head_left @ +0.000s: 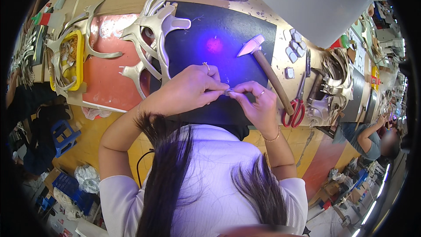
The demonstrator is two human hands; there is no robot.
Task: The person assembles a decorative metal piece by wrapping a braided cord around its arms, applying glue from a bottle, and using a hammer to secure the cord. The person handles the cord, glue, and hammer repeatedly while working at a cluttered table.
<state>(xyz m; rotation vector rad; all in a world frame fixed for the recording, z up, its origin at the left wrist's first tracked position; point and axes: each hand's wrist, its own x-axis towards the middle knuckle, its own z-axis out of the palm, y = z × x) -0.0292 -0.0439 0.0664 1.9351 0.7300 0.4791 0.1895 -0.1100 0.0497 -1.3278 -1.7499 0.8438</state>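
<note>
My left hand (186, 91) and my right hand (258, 105) meet over a dark work mat (219, 26), both pinching a small silvery strap piece (229, 91) between their fingertips. A hammer (265, 68) with a wooden handle lies on the mat just right of my hands, head pointing away. Red-handled scissors (297, 103) lie beside the hammer's handle end. Each hand wears a ring, and a bracelet sits on my right wrist.
Several metallic gold strap cut-outs (151, 30) are piled at the mat's left over a reddish board (109, 79). A yellow tray (72, 59) sits further left. Small grey pads (294, 48) and more cut pieces lie right. Another person (372, 136) works at the far right.
</note>
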